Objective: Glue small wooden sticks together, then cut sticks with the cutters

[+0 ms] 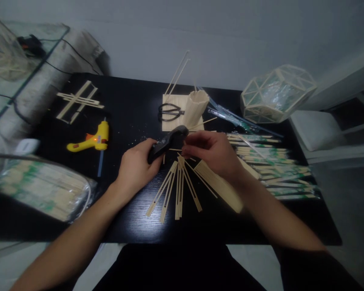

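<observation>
My left hand [139, 161] is closed around a black curved hand tool [168, 142], whose exact kind I cannot make out. Close to the tool's far end is my right hand [210, 151], its thumb and fingers pinched together. A thin wooden stick seems to be between those fingertips, but it is mostly hidden. Below the hands, several split wooden chopsticks [178, 194] fan out on the black table. A flat wooden bundle [220, 186] lies under my right forearm. Just beyond the tool stands a cup made of wooden sticks [195, 107] on a square wooden base [170, 123].
Black-handled scissors [170, 112] rest on the base. On the left lie a yellow glue gun [92, 139], crossed sticks [79, 101] and a bagged chopstick pack [45, 186]. Wrapped chopsticks [269, 161] cover the right side, below a geometric stick frame [277, 95]. A cable [87, 198] loops at left.
</observation>
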Tool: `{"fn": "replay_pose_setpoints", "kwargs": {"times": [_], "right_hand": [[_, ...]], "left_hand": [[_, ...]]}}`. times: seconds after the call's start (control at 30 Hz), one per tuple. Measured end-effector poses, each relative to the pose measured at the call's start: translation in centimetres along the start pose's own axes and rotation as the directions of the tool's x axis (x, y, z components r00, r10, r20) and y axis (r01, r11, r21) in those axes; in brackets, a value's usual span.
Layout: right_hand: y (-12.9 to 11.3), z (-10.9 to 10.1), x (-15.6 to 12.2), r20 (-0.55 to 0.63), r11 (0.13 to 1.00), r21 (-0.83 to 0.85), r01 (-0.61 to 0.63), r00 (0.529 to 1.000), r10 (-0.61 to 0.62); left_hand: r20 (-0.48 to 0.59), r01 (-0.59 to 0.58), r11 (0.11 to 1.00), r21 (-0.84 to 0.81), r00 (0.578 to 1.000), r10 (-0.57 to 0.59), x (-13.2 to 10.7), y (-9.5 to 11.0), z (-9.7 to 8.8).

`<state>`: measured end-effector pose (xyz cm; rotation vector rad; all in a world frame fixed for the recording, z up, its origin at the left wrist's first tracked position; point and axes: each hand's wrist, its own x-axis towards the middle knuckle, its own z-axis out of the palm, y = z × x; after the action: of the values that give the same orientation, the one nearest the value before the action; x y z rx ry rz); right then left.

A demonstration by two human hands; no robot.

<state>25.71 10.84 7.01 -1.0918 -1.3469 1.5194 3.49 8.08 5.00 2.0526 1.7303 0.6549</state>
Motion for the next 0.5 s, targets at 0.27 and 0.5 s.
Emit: {"fn": "replay_pose_setpoints", "kwargs": {"times": [0.27, 0.5], "right_hand": [[-0.17, 0.38, -0.07, 0.014, 0.998, 0.06, -0.034, 0.999, 0.033], [0.12, 0.41, -0.16, 0.001, 0.997, 0.063, -0.054, 0.999, 0.054]], "left_hand": [[-0.032, -0.109, 0.981, 0.159, 0.993, 0.115, -0.41, -0.12, 0.18], [-0.004, -0.112, 0.968, 0.226, 0.993, 0.116, -0.5, 0.09, 0.11]]}}
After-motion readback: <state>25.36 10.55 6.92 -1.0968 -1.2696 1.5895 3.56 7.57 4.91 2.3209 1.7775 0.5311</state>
